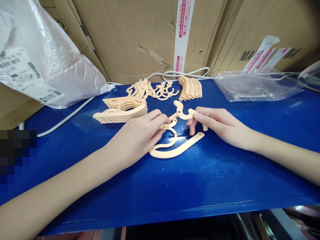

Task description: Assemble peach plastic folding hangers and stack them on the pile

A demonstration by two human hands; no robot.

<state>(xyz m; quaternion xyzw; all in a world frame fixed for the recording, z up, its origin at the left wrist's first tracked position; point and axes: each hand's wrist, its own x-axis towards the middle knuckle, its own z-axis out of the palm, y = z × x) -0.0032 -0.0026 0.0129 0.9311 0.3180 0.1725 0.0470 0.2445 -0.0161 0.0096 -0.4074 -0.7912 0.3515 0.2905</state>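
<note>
My left hand (142, 130) is closed with its fingers on a cream plastic hanger piece (178, 151), whose long curved arm extends right, low over or on the blue table. Its inner loop shows beside my fingertips. Between thumb and fingers, my right hand (220, 125) pinches a small S-curved cream hook piece (183, 115), held just above the hanger piece near my left fingertips. Whether the two parts touch I cannot tell. Behind my left hand lies a stack of similar cream hanger pieces (120, 115).
Farther back on the blue table (212, 186) sit a pile of small curved pieces (142, 88), several loose hooks (163, 90) and a row of curved arms (191, 88). A clear plastic bag (255, 88), white cable (67, 116), silver-white parcel (62, 63) and cardboard boxes (140, 36) surround them.
</note>
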